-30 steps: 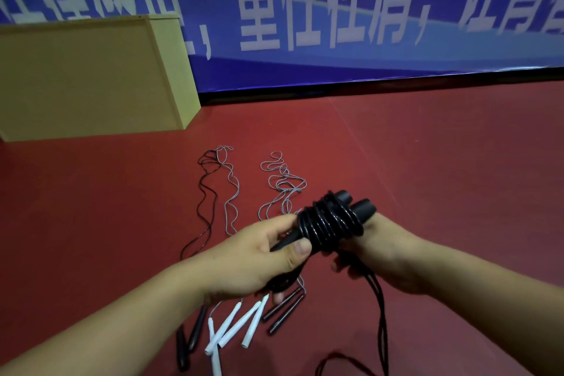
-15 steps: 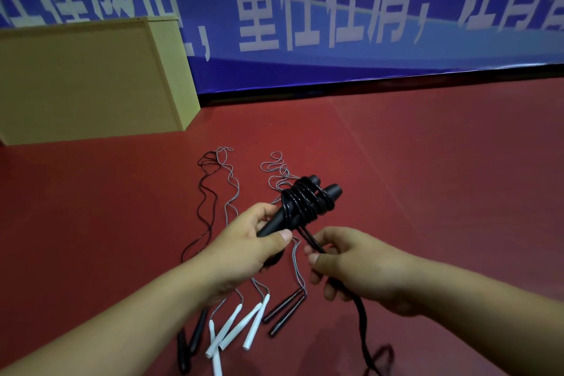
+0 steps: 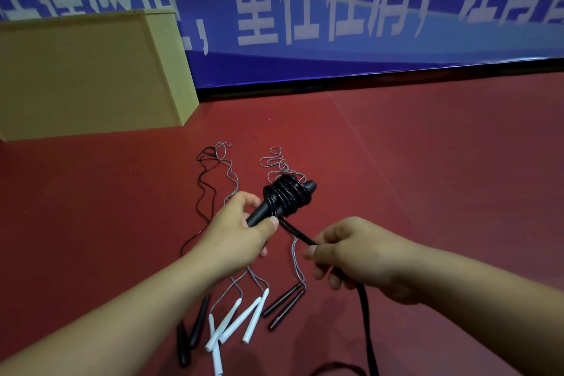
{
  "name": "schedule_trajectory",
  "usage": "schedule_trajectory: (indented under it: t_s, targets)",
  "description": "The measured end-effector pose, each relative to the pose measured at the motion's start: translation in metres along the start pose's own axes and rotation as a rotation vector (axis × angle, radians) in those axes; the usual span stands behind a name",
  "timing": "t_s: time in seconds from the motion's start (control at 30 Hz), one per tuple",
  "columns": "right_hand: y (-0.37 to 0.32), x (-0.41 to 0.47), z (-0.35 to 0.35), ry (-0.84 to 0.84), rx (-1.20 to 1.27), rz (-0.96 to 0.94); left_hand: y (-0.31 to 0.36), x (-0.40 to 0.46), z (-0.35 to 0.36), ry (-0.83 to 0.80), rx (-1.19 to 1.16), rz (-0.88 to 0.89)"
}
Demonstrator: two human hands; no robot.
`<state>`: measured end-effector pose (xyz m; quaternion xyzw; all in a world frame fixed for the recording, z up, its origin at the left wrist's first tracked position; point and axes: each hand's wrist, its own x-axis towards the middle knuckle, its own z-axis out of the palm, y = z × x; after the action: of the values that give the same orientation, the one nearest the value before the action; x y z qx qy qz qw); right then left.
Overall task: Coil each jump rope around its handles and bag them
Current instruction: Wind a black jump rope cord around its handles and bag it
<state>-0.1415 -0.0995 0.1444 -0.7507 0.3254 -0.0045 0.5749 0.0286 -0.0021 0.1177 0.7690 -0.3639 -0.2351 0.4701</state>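
above red floor (image 3: pixel 427 177), left hand (image 3: pixel 235 241) gripping black handles (image 3: pixel 268 207), right hand (image 3: pixel 360 259) pinching rope (image 3: pixel 297 232)

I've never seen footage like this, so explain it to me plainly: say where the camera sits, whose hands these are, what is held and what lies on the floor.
There is no machine here. The single picture comes from a camera worn on a person's head, looking forward and down at their own two bare hands.

The left hand grips a pair of black handles with black rope coiled around them. The right hand pinches the loose black rope that runs out of the coil; the rest trails down past the wrist.

On the red floor lie other, uncoiled ropes: white handles, dark handles and black handles, their thin cords stretching away. A tan box stands at the left, before a blue banner.
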Motion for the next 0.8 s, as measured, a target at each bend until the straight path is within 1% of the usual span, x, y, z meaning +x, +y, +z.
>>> schedule_trajectory:
  t_s: [0.07, 0.13, 0.27, 0.37, 0.47, 0.6, 0.73, 0.8]
  targets:
    - [-0.001, 0.0, -0.001, 0.013, 0.034, 0.018, -0.003, 0.003, -0.004, 0.039, 0.035, -0.019]
    - [-0.002, 0.0, -0.001, 0.032, 0.057, 0.021, -0.004, 0.003, -0.007, 0.056, 0.119, -0.023]
    - [-0.001, 0.002, 0.0, 0.039, 0.089, 0.026, -0.001, -0.006, -0.005, 0.011, 0.476, 0.053]
    - [0.0, 0.005, -0.001, 0.061, 0.129, 0.014, 0.001, -0.01, -0.002, -0.071, 0.642, 0.111]
    - [0.002, 0.005, -0.004, 0.091, 0.148, -0.004, 0.002, -0.014, 0.001, -0.219, 0.703, 0.155]
    - [0.003, 0.005, -0.009, 0.158, -0.044, -0.067, 0.006, -0.021, 0.004, -0.398, 0.724, 0.239]
    - [0.006, 0.006, -0.023, 0.292, -0.548, -0.239, 0.011, -0.024, 0.004, -0.475, 0.674, 0.28]
    - [0.007, 0.007, -0.03, 0.301, -0.612, -0.302, 0.014, -0.027, 0.004, -0.522, 0.64, 0.271]
